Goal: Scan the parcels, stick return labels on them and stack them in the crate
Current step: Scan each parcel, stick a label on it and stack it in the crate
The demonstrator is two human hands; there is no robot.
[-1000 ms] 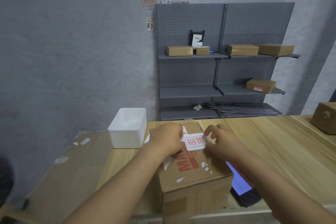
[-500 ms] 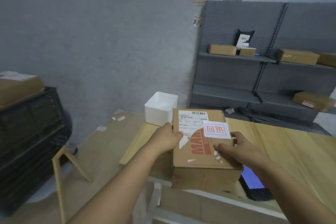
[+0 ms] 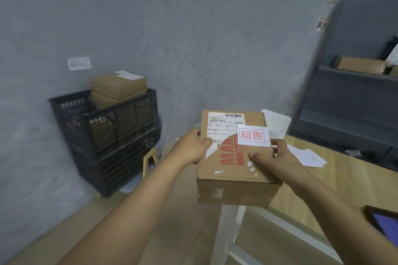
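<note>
since a moment ago we have lifted the brown cardboard parcel (image 3: 234, 157) off the wooden bench (image 3: 344, 180), past its left edge, toward the black slatted plastic crate (image 3: 107, 135). our left hand (image 3: 190, 148) and right hand (image 3: 273, 162) clasp its sides, thumbs curled on top. the white return label (image 3: 254, 139) is on; two parcels already sit stacked in the crate, so this one only needs stacking.

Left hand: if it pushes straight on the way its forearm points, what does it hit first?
The parcel itself: the left hand already grips its left edge. Beyond that, probably the white tub, though depth is unclear.
</note>
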